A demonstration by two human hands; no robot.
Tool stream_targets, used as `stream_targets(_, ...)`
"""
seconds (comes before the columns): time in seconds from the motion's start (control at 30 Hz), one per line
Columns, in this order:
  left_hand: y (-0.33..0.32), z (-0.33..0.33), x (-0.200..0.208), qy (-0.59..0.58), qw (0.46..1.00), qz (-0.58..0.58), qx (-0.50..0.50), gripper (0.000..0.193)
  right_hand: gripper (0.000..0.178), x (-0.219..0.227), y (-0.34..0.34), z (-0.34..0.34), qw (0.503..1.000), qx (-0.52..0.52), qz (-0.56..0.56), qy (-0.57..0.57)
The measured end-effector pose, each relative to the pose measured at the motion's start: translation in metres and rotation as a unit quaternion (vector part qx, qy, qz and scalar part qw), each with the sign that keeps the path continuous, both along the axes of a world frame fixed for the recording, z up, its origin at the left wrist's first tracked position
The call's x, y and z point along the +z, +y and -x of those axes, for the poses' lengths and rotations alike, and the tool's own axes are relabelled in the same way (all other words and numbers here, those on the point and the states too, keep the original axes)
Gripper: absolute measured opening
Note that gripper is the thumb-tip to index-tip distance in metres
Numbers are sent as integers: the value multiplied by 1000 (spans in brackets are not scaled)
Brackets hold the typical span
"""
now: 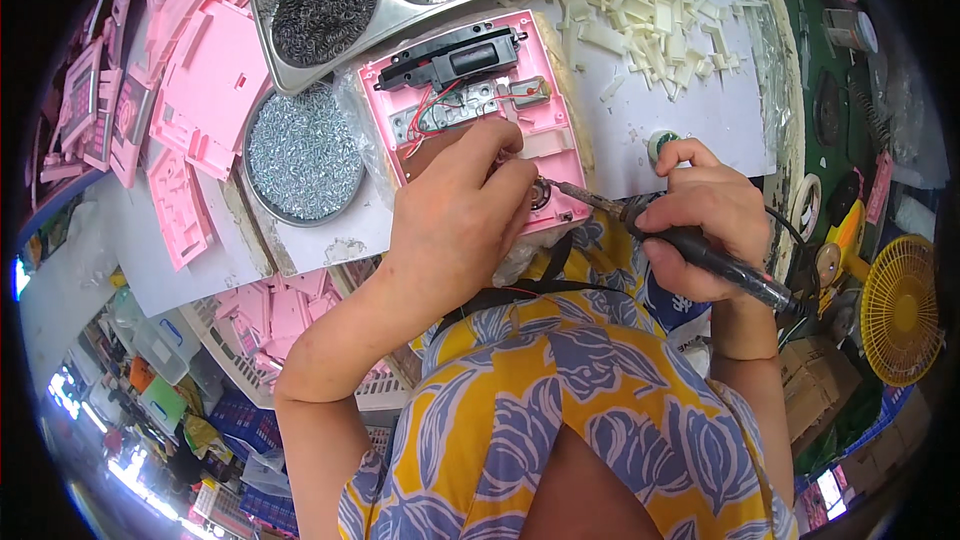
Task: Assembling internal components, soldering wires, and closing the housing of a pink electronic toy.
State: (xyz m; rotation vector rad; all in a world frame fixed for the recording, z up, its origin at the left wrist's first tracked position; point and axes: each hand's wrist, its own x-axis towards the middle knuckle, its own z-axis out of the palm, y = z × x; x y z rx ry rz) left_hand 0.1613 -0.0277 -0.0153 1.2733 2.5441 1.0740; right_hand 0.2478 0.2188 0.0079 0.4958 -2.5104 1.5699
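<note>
A pink plastic housing (557,120) lies open in front of me, with a black mechanism (450,58), a metal plate and thin red and green wires inside. My left hand (465,200) rests over its lower part. The fingers are bent together near a small round dark part (541,194), and what they pinch is hidden. My right hand (710,220) grips a soldering iron (715,262) by its black handle. The iron's metal tip points left and reaches the round part beside my left fingertips. Just beyond my right fingers stands a small green-and-white round item (660,144).
Left of the housing sits a round tray of small screws (305,155), with pink panels (215,80) stacked further left. A metal tray (395,10) of springs stands behind; cream plastic pieces (660,25) are heaped far right. A yellow fan (900,310) is at right.
</note>
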Motion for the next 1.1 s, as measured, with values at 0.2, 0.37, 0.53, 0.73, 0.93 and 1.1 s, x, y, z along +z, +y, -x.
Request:
stream_targets(0.2, 1, -1, 0, -10, 1000, 4, 2, 23, 19, 2, -3, 2, 1000, 2, -6, -11)
stream_targets(0.37, 0, -1, 1, -8, 1000, 18, 1, 24, 19, 3, -3, 2, 1000, 6, -20, -9)
stream_targets(0.53, -4, -3, 0, 7, 1000, 29, 2, 24, 21, 8, 27, -13, 998, -57, 35, -15)
stream_targets(0.73, 1, 0, 5, 44, 999, 27, -11, 13, 13, 31, 133, -87, 874, -453, 176, 3)
stream_targets(0.93, 7, -5, 7, 40, 998, 50, 1, 21, 3, 43, 222, -127, 792, -570, 161, 149)
stream_targets(1.1, 9, -6, 9, 32, 998, 46, -3, 21, 3, 39, 246, -111, 734, -637, 155, 178)
